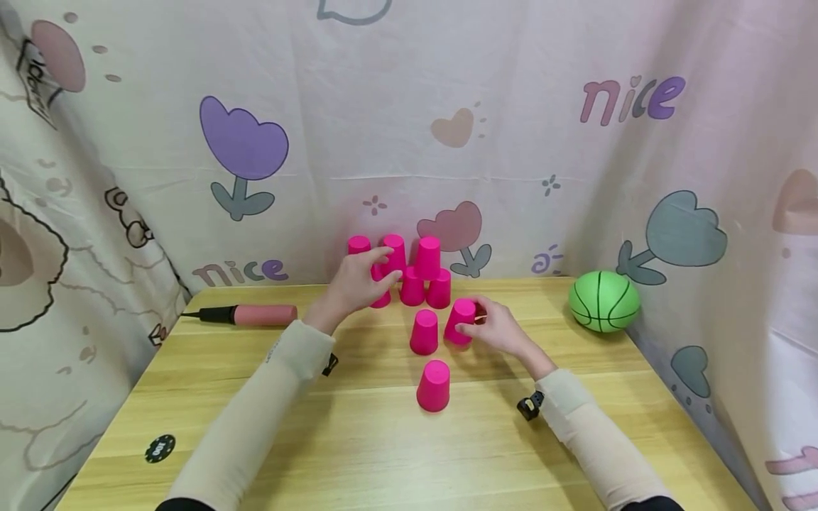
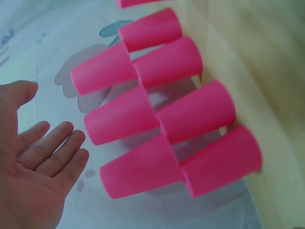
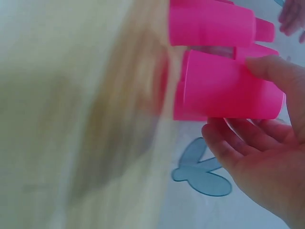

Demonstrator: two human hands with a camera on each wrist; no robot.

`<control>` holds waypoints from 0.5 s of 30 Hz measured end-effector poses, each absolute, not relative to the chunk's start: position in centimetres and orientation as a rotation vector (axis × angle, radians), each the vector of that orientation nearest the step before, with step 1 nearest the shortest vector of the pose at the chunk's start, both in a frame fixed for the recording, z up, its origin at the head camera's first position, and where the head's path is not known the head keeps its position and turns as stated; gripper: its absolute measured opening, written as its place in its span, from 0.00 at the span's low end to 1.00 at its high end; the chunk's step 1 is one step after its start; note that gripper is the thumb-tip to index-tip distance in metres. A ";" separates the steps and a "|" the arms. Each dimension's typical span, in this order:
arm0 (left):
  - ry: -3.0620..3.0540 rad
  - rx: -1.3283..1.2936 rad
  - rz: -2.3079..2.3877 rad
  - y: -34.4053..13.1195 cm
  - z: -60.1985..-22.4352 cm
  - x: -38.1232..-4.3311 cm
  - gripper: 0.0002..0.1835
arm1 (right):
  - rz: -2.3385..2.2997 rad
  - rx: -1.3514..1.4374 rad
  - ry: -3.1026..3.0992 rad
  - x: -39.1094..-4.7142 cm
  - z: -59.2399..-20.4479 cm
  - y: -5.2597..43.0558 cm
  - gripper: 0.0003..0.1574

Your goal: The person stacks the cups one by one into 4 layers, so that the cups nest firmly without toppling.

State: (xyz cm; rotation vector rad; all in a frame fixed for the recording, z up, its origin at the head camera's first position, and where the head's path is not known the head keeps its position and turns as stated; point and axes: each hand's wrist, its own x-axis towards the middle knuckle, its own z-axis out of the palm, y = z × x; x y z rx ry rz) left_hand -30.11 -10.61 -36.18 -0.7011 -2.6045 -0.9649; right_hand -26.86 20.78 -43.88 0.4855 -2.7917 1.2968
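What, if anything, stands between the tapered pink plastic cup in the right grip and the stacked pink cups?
Nothing visible stands between the tapered pink plastic cup in the right grip and the stacked pink cups; a loose pink cup stands left of the held one.

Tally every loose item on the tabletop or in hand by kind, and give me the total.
Pink cups: 10 (4 in a lower row, 3 stacked on those, 2 standing in front, 1 in the right hand)
Green ball: 1
Pink-and-black pump: 1
Black chip: 1
Total: 13
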 end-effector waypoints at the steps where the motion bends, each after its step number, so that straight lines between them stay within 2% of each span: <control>1: -2.600 -0.708 -0.984 -10.5 -36.5 -29.9 0.31 | 1.289 0.491 -2.785 -27.0 -43.6 20.9 0.36; 15: -2.633 -0.720 -1.171 -9.8 -41.2 -28.0 0.29 | 1.329 0.498 -2.697 -28.9 -39.3 21.0 0.38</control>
